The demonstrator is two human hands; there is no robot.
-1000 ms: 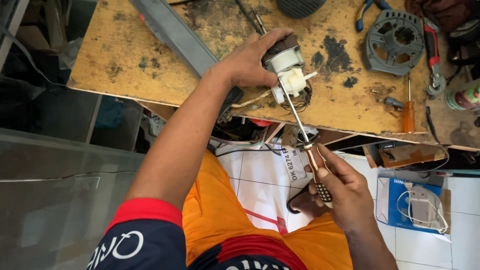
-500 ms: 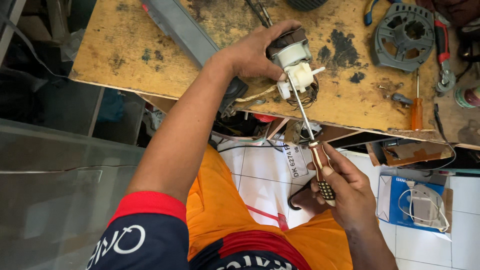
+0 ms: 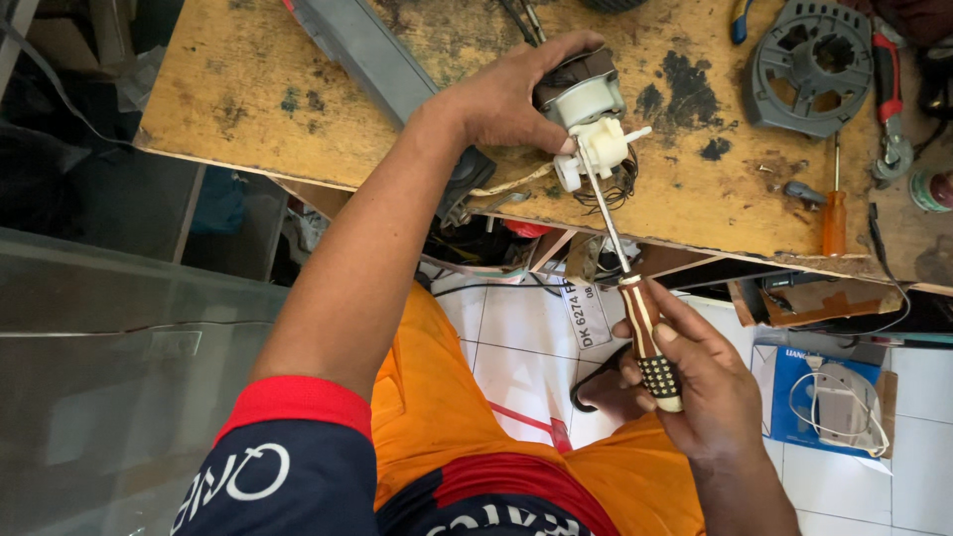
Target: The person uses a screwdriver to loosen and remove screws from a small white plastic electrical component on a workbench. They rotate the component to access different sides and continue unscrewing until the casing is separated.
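Head view, containers: the only box-like thing is the blue carton (image 3: 794,397) on the tiled floor at lower right; a white device (image 3: 842,409) with a coiled white cord lies on top of it; what is inside cannot be told.
Head view, motor: the small motor (image 3: 586,99) with its white plastic end piece (image 3: 600,151) sits at the near edge of your stained wooden bench (image 3: 238,89); dark wires hang from it over the edge.
Head view, left hand: your left hand (image 3: 506,99) reaches up from the lower left, arm stretched long; its fingers are curled round the motor body, thumb pressed by the white piece, gripping it firmly.
Head view, right hand: your right hand (image 3: 695,382) is below the bench edge, wrapped closed round the brown striped handle of the screwdriver (image 3: 635,298); the shaft slants up and left, its tip meeting the white piece.
Head view, bench top: a grey round plastic housing (image 3: 809,65) lies well right of the motor; an orange-handled screwdriver (image 3: 834,213) lies near the edge beneath it; red-handled pliers (image 3: 888,99) lie just right of the housing; a grey metal bar (image 3: 367,55) runs slantwise behind your left forearm.
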